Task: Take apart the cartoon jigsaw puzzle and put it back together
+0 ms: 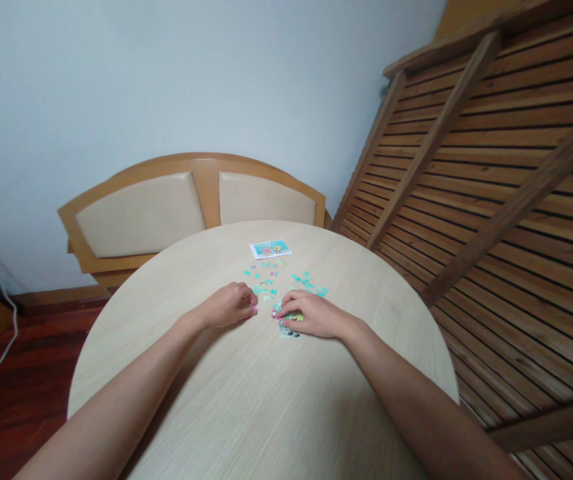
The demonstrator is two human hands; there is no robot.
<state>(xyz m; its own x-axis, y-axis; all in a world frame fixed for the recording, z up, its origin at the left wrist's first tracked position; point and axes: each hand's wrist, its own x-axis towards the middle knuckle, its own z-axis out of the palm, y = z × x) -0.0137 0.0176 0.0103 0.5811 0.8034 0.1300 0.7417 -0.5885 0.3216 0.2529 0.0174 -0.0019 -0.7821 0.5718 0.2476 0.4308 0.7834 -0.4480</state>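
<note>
The right grip (312,313) covers part of the puzzle patch (288,332) beneath it; the left grip (228,305) hides part of the pink piece (255,309) at its fingertips. Beyond both grips, details of the loose pieces (322,291) and picture card (271,249) are too small to tell. Nearer than the grips, the bottom edge cuts off the table (246,413) and forearms (131,380).

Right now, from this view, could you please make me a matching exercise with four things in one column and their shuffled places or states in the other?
Things
1. Left hand
2. Right hand
3. Picture card
4. Slatted wooden panel

Places or states
A. Flat on the table, beyond the loose pieces
B. Partly covering the puzzle section
C. Off the table, on the right side of the view
D. Fingertips at a small pink piece

Pairs: 1-D, 2-B, 3-A, 4-C
</note>
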